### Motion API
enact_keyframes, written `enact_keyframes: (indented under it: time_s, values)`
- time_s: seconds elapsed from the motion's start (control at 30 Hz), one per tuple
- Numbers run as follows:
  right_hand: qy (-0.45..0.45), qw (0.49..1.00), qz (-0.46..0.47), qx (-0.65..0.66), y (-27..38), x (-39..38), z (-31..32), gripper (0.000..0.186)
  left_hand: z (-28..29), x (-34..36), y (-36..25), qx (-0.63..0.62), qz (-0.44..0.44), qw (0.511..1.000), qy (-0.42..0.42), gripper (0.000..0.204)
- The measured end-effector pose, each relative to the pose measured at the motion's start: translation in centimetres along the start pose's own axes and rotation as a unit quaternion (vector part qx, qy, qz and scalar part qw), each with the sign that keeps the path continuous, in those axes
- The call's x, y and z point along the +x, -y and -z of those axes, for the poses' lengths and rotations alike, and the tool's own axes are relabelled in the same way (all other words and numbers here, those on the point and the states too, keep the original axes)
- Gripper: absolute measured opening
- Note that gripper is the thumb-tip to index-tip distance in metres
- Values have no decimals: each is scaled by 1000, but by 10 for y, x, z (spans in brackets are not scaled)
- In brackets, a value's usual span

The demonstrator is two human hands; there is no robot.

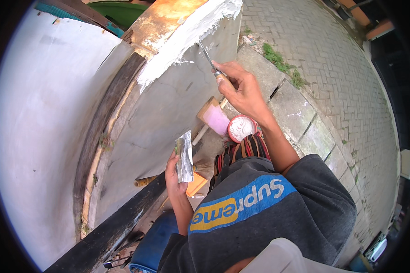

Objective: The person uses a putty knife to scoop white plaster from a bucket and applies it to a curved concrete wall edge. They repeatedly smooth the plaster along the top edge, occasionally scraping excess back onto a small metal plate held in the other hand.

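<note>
My right hand (247, 91) grips the wooden handle of a putty knife (206, 55), and the tip of its thin blade meets the wall near the lower edge of the white putty (175, 43). That putty lies in a thick, uneven band along the top of the grey wall (164, 107). In my left hand (171, 175) is a flat metal plate (185, 157), held upright away from the wall, with white smears on its face. A red-rimmed tub (230, 132) of white paste stands by my legs, below my right forearm.
A wooden board with a pink face (214, 117) leans low beside the tub. A black beam (109, 227) slants across the lower left near a blue drum (155, 241). An orange object (197, 184) lies below my left hand. Right of the wall are concrete slabs (298, 116) and paving (332, 77).
</note>
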State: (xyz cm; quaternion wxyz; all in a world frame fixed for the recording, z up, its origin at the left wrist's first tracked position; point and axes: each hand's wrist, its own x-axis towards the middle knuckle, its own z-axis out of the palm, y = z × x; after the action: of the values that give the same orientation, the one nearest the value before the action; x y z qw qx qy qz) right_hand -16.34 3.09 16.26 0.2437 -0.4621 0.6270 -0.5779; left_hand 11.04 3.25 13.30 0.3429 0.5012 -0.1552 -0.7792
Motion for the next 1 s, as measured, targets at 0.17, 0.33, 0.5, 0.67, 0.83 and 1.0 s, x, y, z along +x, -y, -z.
enact_keyframes:
  time_s: [0.17,0.33,0.5,0.67,0.83,1.0]
  values:
    - [8,1000,19,-19,8,-2,1,39,-5,3,-2,12,9,999,39,35]
    - [49,997,-18,62,8,-6,14,37,-15,3,-2,24,11,999,33,36]
    - [96,965,-94,226,10,-14,29,33,-19,7,-1,21,7,1000,9,36]
    - [138,951,-138,239,8,-30,35,35,-24,12,-2,9,-3,999,40,38]
    - [63,942,-93,315,-7,-36,16,40,-16,23,2,17,-32,997,67,43]
    - [-4,931,-76,357,-11,-36,-14,43,-24,19,-1,29,-28,996,77,41]
